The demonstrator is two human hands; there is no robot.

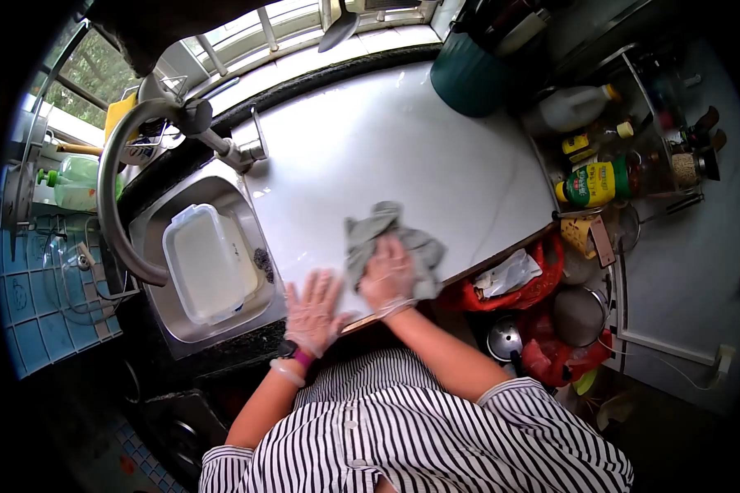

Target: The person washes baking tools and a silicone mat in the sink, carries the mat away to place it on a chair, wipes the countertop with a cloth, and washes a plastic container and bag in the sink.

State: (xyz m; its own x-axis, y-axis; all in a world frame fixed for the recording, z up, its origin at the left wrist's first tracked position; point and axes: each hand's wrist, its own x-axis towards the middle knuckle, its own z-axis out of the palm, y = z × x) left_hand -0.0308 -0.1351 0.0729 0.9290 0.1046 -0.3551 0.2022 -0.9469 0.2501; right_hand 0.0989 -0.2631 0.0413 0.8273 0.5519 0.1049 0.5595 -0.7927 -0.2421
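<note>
Taking the glossy white countertop (345, 140) as a clock dial, a crumpled grey-green fabric cloth (420, 253) is lying near six o'clock, close to the front edge. The right hand (389, 275), wearing a thin clear plastic glove (396, 307), is resting palm down on it with fingers loosely bent; whether they are gripping a fold I cannot tell. The left hand (312, 308), in a matching glove (306, 338), is spreading its fingers wide at seven o'clock beside the stainless-steel sink (224, 181), holding nothing. The cloth is looking light, limp and hard to damage, probably sliding readily over the smooth surface, though slick plastic may be weakening any grip; a bunched fold near its middle is seemingly offering the best hold. The right hand is covering that middle, blur is softening its fingers, and the cloth's dampness is escaping judgement.
</note>
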